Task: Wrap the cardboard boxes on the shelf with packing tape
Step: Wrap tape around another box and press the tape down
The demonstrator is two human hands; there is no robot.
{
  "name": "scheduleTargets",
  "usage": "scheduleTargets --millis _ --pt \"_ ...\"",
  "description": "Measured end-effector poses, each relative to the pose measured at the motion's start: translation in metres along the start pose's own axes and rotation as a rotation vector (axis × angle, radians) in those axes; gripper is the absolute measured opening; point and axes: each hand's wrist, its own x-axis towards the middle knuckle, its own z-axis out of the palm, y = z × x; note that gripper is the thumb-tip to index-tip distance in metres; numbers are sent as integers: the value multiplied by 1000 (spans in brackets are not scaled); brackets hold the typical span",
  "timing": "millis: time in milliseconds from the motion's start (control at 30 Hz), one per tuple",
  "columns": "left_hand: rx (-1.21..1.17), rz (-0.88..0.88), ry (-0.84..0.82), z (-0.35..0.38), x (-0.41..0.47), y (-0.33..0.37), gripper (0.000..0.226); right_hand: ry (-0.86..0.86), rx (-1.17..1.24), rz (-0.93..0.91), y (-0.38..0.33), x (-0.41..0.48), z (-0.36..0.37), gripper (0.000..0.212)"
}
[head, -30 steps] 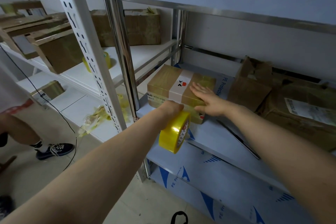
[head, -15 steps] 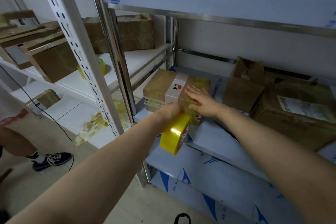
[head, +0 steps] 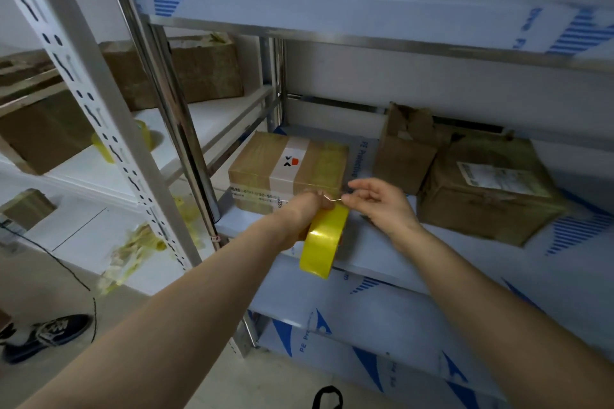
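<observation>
Left hand (head: 307, 213) grip closed round tape roll (head: 320, 244); right hand (head: 382, 206) pinches tape end (head: 337, 198); box (head: 289, 169) at twelve o'clock.

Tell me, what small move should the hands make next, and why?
Probably the right hand should pull the tape end away from the tape roll, toward the box. The left hand grips the roll just in front of the box, the right appears to pinch the end, and little tape is out.
</observation>
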Motion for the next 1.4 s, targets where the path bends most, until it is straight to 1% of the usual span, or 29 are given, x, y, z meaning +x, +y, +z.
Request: scheduleTargets --millis 67,200,233,267,333,433,567,733,900,1033,1100,1167,1200,1267,1300,1400 --pt "28 16 -21 7 6 -1 10 39 -7 -62 1 -3 -4 24" --pt "19 15 -62 16 15 -5 5 133 -62 -165 1 -7 -11 34" --pt "31 18 -65 19 15 -4 9 146 -74 -176 1 -8 -13 34" --pt "34 17 -80 21 14 -3 18 154 -78 -183 0 -8 -15 34" --pt "-9 1 -133 22 14 -3 27 162 -89 -194 -2 -10 -17 34" --pt "-46 -5 -172 19 15 -3 24 162 -121 -198 -4 -11 -18 32" --pt "-80 -13 -184 20 16 -3 19 165 -133 -171 -7 -12 -18 14" --pt "-91 -27 -177 19 17 -3 18 168 -171 -159 -8 -15 -18 21" --pt "-95 -40 -175 18 15 -1 17 171 -325 -179 -7 -14 -15 20" --pt "-82 -37 -184 18 13 -1 17 161 -606 -227 -8 -16 -12 13" --pt "-50 -26 -212 18 13 -1 18 150 -714 -233 -8 -17 -10 16" --pt "-31 -8 -222 20 11 -1 10 128 -748 -211 -9 -17 -8 20" --pt "-42 -4 -209 21 10 -1 11 116 -752 -201 -10 -17 -8 22" --pt "-72 17 -170 20 12 -3 31 91 -753 -197 -13 -15 -10 23" --pt "-67 32 -171 20 14 -4 35 82 -751 -197 -14 -15 -10 23" --pt "16 73 -186 21 13 -3 22 75 -760 -206 -16 -13 -13 22"
